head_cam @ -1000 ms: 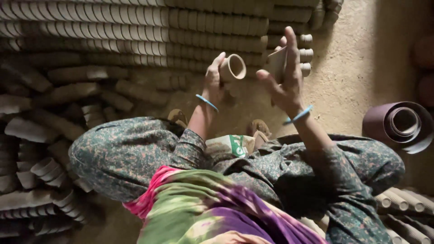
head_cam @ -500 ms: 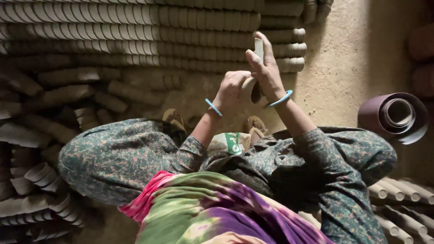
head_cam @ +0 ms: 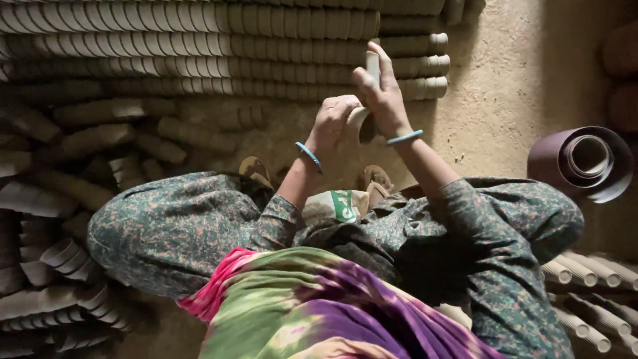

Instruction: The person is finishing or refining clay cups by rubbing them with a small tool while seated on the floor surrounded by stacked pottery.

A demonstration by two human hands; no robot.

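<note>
Both our hands meet above our knees: our left hand [head_cam: 337,126] cups a small clay cup [head_cam: 359,123], and our right hand [head_cam: 380,100] pinches a pale strip [head_cam: 373,68] against it. Stacked cup rows [head_cam: 199,26] line the floor [head_cam: 492,80]'s far edge.

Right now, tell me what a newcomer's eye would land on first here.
The two hands raised mid-frame: the left hand cups a small clay cup while the right hand presses a pale flat tool against it. Behind them, long rows of stacked clay cups fill the top left. A dark roll lies at the right.
</note>
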